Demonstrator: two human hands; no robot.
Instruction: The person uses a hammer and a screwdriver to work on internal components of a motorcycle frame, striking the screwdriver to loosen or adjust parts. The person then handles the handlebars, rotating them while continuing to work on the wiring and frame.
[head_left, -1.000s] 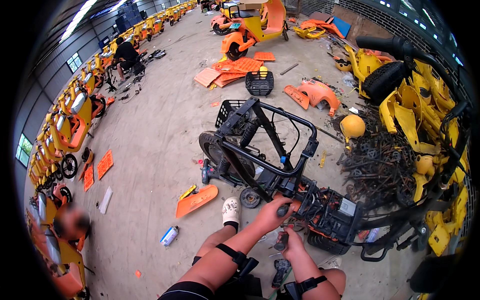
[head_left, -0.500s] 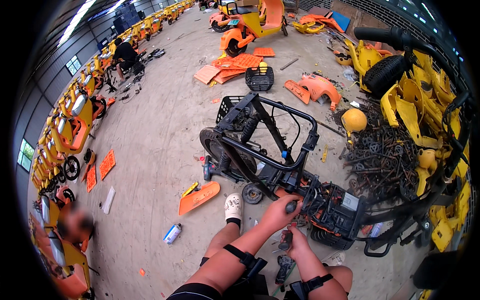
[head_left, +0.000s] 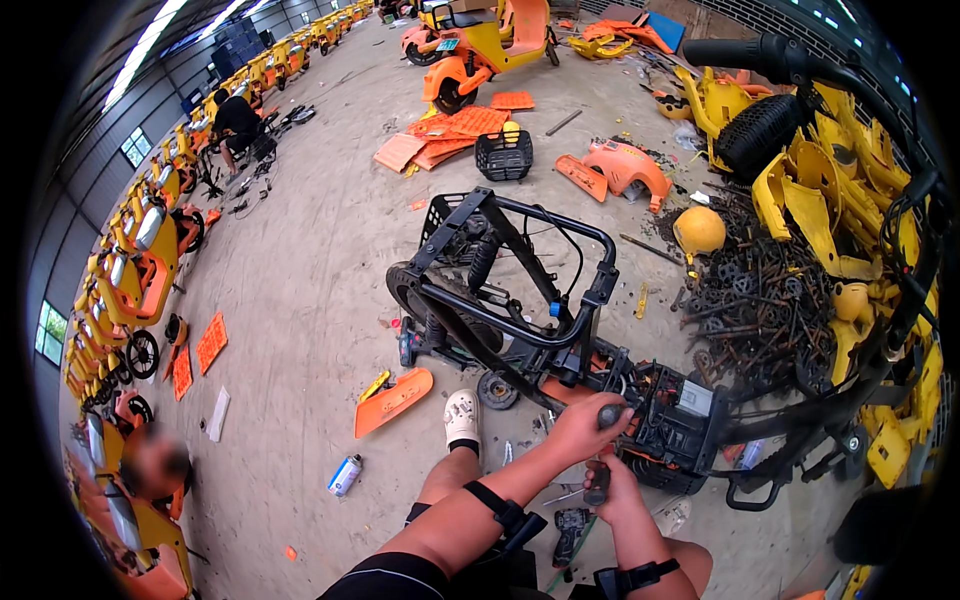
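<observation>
Head view: stripped black scooter frame [head_left: 560,343] on the concrete floor [head_left: 300,300], right of the floor's middle, rear wheel toward the far side, handlebar [head_left: 745,50] reaching up at the right; left hand [head_left: 580,425] closed round a dark handle [head_left: 609,415], close by the frame's exposed wiring and black box [head_left: 690,400]; right hand [head_left: 622,487] just below it, fingers wrapped on a second dark handle [head_left: 597,484]; cannot tell whether the two handles belong to one tool, working end not made out; dark power tool [head_left: 572,535] lies at the floor's near edge, by the right forearm; pale clog [head_left: 462,418] on the person's left foot, small black wheel [head_left: 497,390] just beside it; orange panel [head_left: 395,403] and spray can [head_left: 345,475] lie farther left; toward the floor's right edge, heap of dark metal parts [head_left: 755,300], yellow helmet [head_left: 699,231] at its margin, yellow body panels [head_left: 810,200] piled behind; black basket [head_left: 504,157] beyond the frame, near orange slatted panels [head_left: 470,125]; along the floor's left edge, row of yellow-and-orange scooters [head_left: 150,260], another person [head_left: 235,120] sitting low near its far end
</observation>
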